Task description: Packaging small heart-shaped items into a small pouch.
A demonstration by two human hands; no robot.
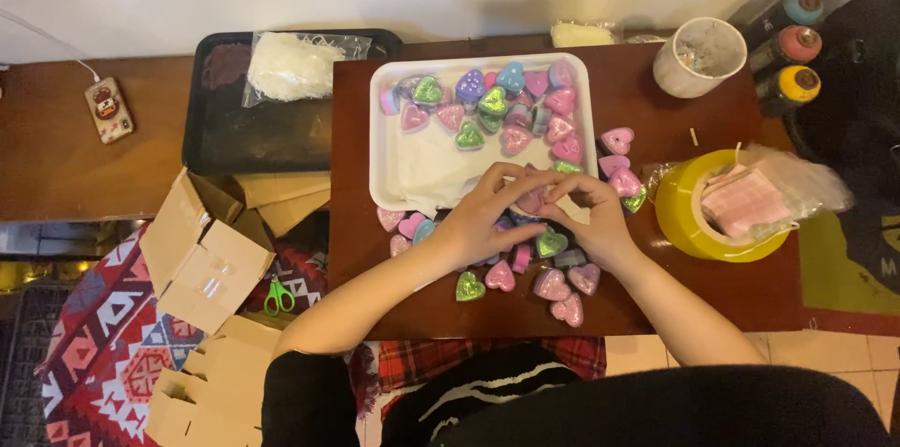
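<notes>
The dark red counter [656,297] is carrying nearly everything here, with a black tray [225,138] lying just beside it on the left and folded cardboard boxes [202,260] sitting lower left, green-handled scissors [277,297] resting near them. On the counter a white tray [394,175] is holding a heap of glittery heart-shaped pieces [492,102] in pink, green, purple and blue, bunched toward its far side. To the right a yellow roll of tape [689,217] is lying flat with a clear bag of pink sheets [750,199] resting on it, and a white cup [698,58] is standing behind it, three paint bottles [787,44] lying further right. More loose hearts [553,283] are lying scattered on the counter in front of the white tray. The left hand [483,222] and the right hand [595,217] are meeting at the tray's near edge, fingers [511,186] of both curled together and pinching a pink heart [532,199] between them, held just above the scattered ones.
</notes>
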